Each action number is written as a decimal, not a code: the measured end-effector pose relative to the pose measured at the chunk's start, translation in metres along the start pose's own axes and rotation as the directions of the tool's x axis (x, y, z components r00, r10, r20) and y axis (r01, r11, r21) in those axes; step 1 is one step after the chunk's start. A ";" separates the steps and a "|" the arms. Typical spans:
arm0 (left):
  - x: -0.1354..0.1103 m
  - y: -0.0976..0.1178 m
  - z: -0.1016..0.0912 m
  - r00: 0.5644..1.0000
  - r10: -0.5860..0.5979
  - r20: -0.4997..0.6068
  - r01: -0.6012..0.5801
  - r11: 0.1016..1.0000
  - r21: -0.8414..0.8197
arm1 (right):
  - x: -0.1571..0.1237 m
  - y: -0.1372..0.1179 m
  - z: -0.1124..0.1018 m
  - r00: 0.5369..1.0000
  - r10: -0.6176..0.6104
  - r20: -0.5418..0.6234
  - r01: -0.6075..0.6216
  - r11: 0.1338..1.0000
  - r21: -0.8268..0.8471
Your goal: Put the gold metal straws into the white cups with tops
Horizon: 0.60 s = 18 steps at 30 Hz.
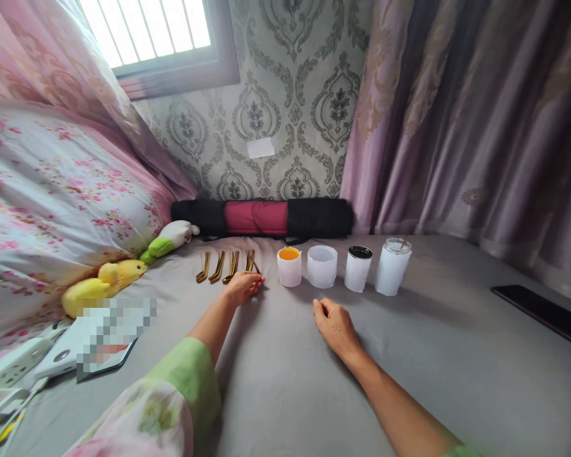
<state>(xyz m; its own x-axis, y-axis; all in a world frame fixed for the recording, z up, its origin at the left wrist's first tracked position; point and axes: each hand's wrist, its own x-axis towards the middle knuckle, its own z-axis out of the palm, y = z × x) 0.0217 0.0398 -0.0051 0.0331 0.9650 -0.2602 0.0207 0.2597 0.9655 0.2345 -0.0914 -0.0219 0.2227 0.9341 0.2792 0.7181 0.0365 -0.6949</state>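
My left hand (245,287) is closed at the rightmost bunch of slim gold-coloured sticks (250,259), its fingertips pinched around the lower end of one slanting stick. More bunches of these sticks, with bent lower ends, lie to its left, among them one bunch (217,268). My right hand (335,324) rests on the sheet with curled fingers, thumb against forefinger, and nothing shows in it. Beyond it stand white-wrapped containers: a cup with an orange inside (289,270), a wide pale tub (322,268), a dark-rimmed cup (358,270) and a tall glass jar (393,270) with a gold-coloured stick inside.
A grey sheet (276,381) covers the surface. On the right lies a black phone-like slab (542,311). Plush toys (99,289), a power strip (14,365) and a partly blurred flat device (114,343) are at left. A black and maroon roll (257,217) lies along the wall.
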 end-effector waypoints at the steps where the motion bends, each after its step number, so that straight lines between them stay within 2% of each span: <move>1: -0.003 -0.001 0.002 1.000 -0.003 0.015 0.004 1.000 -0.027 | 0.000 0.000 0.000 1.000 0.001 -0.001 -0.001 1.000 -0.007; 8: -0.022 -0.006 0.013 0.995 0.002 0.097 0.015 0.985 -0.169 | 0.001 0.003 0.002 1.000 0.001 0.007 -0.001 1.000 -0.014; 18: -0.051 -0.021 0.035 0.996 0.060 0.058 -0.039 0.950 -0.309 | 0.001 0.005 0.003 1.000 -0.016 0.003 0.016 1.000 -0.019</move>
<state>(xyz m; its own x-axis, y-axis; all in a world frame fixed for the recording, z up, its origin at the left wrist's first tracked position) 0.0549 -0.0162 -0.0126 0.0926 0.9749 -0.2023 -0.2907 0.2208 0.9310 0.2360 -0.0895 -0.0272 0.2093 0.9344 0.2883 0.7339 0.0447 -0.6778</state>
